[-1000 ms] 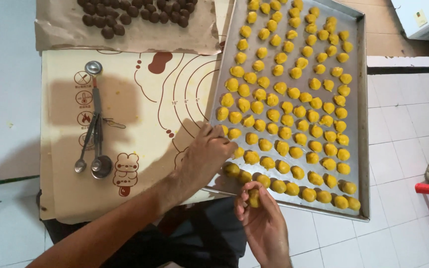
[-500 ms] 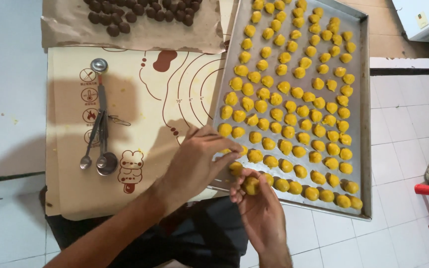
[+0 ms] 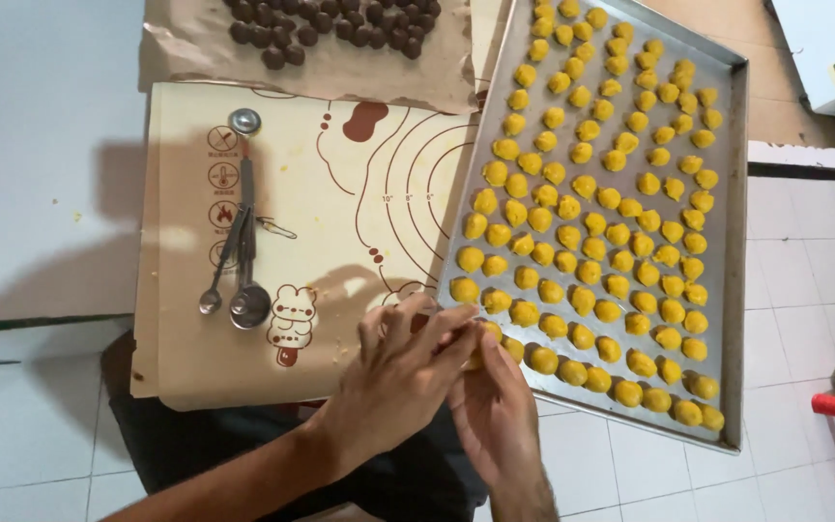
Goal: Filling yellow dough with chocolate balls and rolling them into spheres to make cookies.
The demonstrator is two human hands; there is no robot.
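- Two hands, left hand (image 3: 403, 372) and right hand (image 3: 495, 411), pinch a yellow dough ball (image 3: 480, 346) with closed fingertips at the metal tray (image 3: 734, 290) near corner.
- Risk, judged: squeezing could flatten it, or knuckles nudge neighbouring balls (image 3: 524, 313) out of line.

Yellow dough balls (image 3: 584, 234) fill a grey metal tray (image 3: 734, 242); the beige mat (image 3: 340, 222) bears brown rings.

hands: left (image 3: 400, 372), right (image 3: 495, 411) bare | forearms uncovered (no sleeves, rings, gloves seen)
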